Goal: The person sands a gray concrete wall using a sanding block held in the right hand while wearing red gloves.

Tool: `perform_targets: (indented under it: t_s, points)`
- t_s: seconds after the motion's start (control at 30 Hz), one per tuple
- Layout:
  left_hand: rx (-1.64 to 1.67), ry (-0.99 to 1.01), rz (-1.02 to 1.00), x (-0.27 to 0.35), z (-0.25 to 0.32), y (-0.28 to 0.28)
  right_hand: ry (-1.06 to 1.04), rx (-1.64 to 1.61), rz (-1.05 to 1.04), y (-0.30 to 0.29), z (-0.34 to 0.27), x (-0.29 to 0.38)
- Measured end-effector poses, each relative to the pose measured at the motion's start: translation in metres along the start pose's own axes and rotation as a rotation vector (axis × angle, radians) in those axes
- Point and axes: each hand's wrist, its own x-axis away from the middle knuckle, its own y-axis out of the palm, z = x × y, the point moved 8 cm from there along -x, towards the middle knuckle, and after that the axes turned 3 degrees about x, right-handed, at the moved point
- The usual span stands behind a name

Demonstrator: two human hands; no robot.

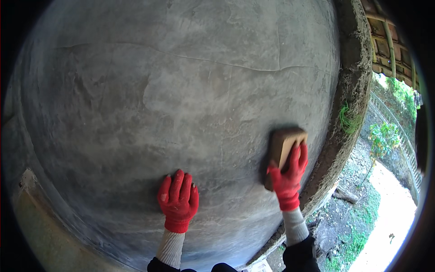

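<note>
A grey cement-plastered wall (190,112) with thin cracks fills most of the head view. My right hand (290,176), in a red glove with bare fingertips showing, grips a brown block (283,148), apparently a wooden float, against the wall's lower right part. To the left of it, my left hand (179,200), gloved the same way, lies against the plaster with its fingers pointing up and holds nothing. Pale knitted cuffs cover both wrists below the gloves. The block's face towards the wall is hidden.
A rough wall edge (353,68) runs down the right side, with a tangle of green string (349,119) on it. Beyond are a tiled roof (387,40) on poles, a small tree (384,139), a railing (396,120) and a log (346,196) on sloping ground.
</note>
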Motion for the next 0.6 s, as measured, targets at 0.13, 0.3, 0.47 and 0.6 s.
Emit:
perform_targets:
  t_s: [0.13,0.3,0.47,0.6]
  points:
    - [-0.030,0.000,0.011,0.000,-0.001,-0.003,0.116,0.065,0.036,0.000,-0.009,-0.038]
    - [0.051,0.005,-0.021,0.001,0.003,0.002,-0.044,0.085,-0.132,0.005,-0.017,0.132]
    - [0.052,0.013,-0.022,0.003,0.003,0.005,-0.055,0.019,-0.113,0.002,-0.035,0.064]
    - [0.010,0.013,-0.016,0.005,-0.003,0.000,0.074,-0.071,0.022,0.007,-0.055,-0.033]
